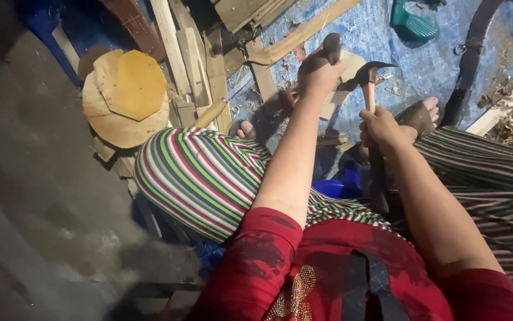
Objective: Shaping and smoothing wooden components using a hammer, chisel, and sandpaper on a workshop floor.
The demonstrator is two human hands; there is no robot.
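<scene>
While gripped mid-handle by right hand (380, 128), fingers wrapped tight: hammer (368, 80), head-heavy, rigid, wooden shaft non-slip; left of it, left hand (319, 71) fisted around dark rounded tool (332, 46), above wood piece (342, 83).

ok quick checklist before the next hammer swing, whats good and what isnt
1. Right hand grips the wooden-handled claw hammer: ok.
2. Left hand holds the dark upright tool steady: ok.
3. Left fingers away from the hammer's path: not ok, they sit close beside the hammer head.
4. Sandalled foot away from the strike spot: not ok, it lies near.
5. Workpiece under the tool: cannot tell, hidden by the hand.
</scene>
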